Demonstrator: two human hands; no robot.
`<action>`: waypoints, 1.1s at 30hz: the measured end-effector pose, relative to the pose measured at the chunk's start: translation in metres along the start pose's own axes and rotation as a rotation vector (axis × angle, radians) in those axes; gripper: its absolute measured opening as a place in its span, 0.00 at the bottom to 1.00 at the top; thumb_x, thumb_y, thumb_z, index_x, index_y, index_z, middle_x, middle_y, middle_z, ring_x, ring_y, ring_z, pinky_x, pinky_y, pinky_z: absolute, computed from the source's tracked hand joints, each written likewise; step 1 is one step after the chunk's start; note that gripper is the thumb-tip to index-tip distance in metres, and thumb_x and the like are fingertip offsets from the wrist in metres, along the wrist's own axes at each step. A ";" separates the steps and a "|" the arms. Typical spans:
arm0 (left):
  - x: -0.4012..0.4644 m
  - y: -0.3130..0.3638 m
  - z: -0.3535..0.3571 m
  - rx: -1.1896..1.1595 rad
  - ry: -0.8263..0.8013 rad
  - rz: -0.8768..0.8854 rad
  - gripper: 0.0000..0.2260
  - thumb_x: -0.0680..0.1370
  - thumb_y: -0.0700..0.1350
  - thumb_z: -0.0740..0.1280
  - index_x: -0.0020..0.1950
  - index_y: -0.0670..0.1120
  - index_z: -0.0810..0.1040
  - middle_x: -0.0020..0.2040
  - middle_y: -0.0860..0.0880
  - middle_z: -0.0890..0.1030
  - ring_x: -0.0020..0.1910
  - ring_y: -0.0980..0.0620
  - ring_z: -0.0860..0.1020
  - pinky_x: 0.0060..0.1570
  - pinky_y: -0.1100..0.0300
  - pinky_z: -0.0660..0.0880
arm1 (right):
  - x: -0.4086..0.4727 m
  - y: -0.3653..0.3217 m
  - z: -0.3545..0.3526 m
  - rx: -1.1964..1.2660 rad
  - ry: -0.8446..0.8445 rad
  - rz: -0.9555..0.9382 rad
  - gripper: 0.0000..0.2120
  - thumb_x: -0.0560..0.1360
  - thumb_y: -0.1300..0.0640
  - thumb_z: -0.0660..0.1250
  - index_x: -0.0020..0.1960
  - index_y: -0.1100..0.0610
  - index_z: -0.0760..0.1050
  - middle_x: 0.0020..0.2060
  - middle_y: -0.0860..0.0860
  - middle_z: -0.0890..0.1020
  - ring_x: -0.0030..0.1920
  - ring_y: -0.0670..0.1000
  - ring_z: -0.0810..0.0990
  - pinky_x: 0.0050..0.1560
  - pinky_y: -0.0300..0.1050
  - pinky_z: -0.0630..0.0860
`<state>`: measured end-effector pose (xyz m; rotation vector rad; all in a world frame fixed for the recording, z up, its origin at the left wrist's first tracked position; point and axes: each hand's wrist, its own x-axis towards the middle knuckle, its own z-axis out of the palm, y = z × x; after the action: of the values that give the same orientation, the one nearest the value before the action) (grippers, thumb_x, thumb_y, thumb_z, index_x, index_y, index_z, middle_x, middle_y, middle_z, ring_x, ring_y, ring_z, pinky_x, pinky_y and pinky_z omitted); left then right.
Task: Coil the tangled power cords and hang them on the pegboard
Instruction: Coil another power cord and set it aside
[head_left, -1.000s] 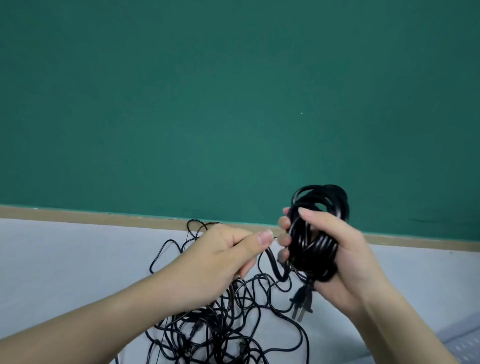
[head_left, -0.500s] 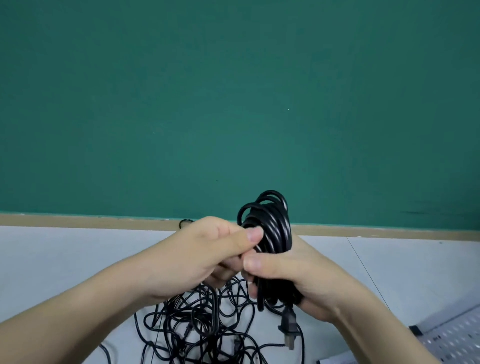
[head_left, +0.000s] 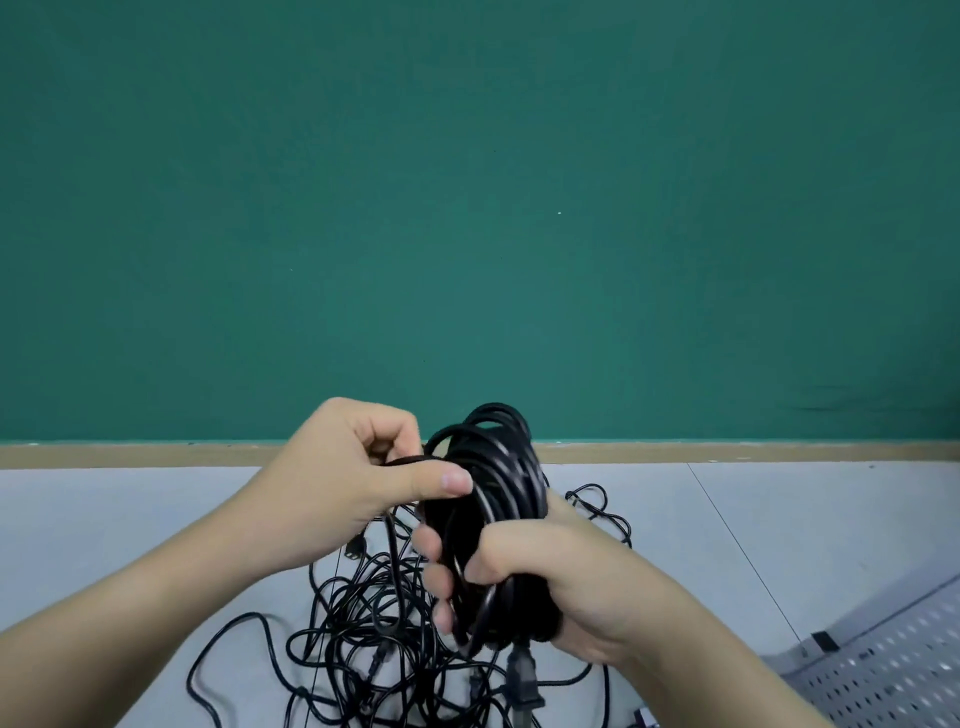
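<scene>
Right hand (head_left: 550, 582) at lower centre of frame grips coiled black cord bundle (head_left: 493, 499), fingers wrapped round its lower half. Left hand (head_left: 363, 467) pinches a strand at the bundle's upper left. Plug (head_left: 524, 680) hangs under the bundle. Tangled cords (head_left: 374, 623) lie on the desk (head_left: 104, 519) below. Pegboard (head_left: 893, 670) flat at lower right.

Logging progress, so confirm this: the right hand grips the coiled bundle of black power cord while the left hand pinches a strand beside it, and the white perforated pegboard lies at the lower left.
One detail is wrong: the white perforated pegboard lies at the lower right, as the head view shows. The right hand does grip the coiled bundle of black power cord, and the left hand pinches a strand beside it.
</scene>
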<state>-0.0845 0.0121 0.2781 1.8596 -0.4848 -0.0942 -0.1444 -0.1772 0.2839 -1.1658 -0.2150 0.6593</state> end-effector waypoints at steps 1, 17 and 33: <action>0.002 -0.003 0.001 -0.033 -0.004 -0.005 0.38 0.58 0.73 0.78 0.33 0.39 0.69 0.29 0.35 0.70 0.30 0.44 0.67 0.33 0.46 0.65 | 0.000 0.000 -0.001 0.073 -0.050 -0.051 0.16 0.63 0.67 0.64 0.51 0.61 0.75 0.45 0.57 0.76 0.41 0.53 0.77 0.45 0.51 0.79; -0.005 0.012 0.027 -0.110 -0.338 -0.266 0.22 0.83 0.57 0.56 0.38 0.46 0.77 0.28 0.50 0.60 0.27 0.50 0.60 0.30 0.58 0.70 | -0.016 -0.027 -0.034 -0.089 0.430 -0.329 0.15 0.63 0.65 0.64 0.45 0.56 0.84 0.42 0.60 0.79 0.41 0.57 0.81 0.46 0.55 0.75; -0.017 0.022 0.046 -0.164 -0.412 -0.354 0.28 0.78 0.69 0.55 0.33 0.48 0.76 0.27 0.50 0.59 0.28 0.50 0.56 0.31 0.59 0.59 | -0.015 -0.018 -0.023 0.048 0.224 -0.275 0.17 0.62 0.63 0.65 0.49 0.63 0.84 0.48 0.63 0.84 0.46 0.61 0.84 0.50 0.53 0.82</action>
<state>-0.1197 -0.0284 0.2803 1.7476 -0.4073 -0.7442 -0.1391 -0.2079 0.2938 -1.1286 -0.1644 0.2883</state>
